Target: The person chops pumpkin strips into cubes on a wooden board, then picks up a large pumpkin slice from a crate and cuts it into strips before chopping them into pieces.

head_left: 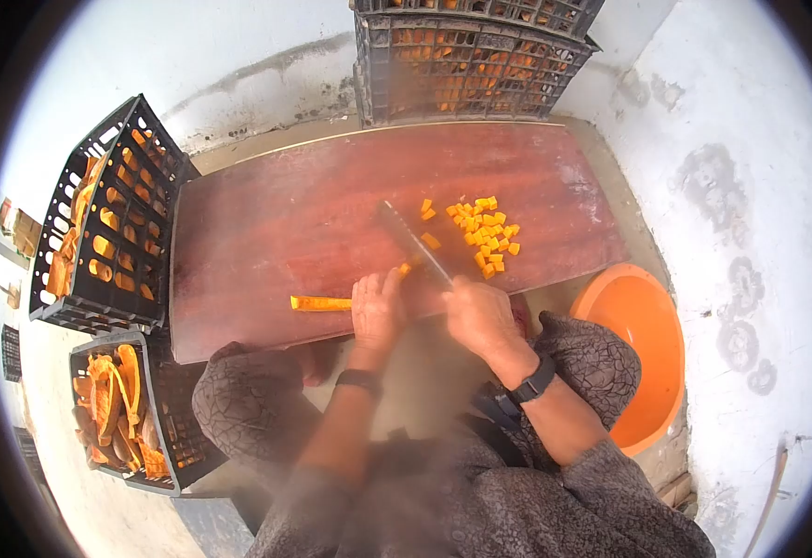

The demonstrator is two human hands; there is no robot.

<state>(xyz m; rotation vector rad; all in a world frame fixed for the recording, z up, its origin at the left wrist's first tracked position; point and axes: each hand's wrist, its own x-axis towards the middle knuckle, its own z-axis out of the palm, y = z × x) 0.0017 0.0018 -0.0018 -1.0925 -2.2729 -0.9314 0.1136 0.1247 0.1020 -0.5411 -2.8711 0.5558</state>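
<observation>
My left hand [377, 305] presses a long orange pumpkin strip [320, 303] flat on the reddish board, fingers closed over it. One end of the strip sticks out to the left, and a short bit shows past the fingertips. In my right hand [480, 318] is a knife [427, 256], its handle hidden in the fist. The blade slants up and left over the board, just right of my left fingertips, slightly blurred. Beyond the blade lies a heap of cut pumpkin cubes [491, 236], with a few loose pieces [427, 208] beside it.
The red board [257, 223] spans the space before my knees. A black crate [113, 219] of pumpkin pieces stands at its left, a lower crate [169, 418] nearer me. Stacked crates [475, 70] rise behind. An orange basin [652, 344] sits by my right knee, near the white wall [731, 121].
</observation>
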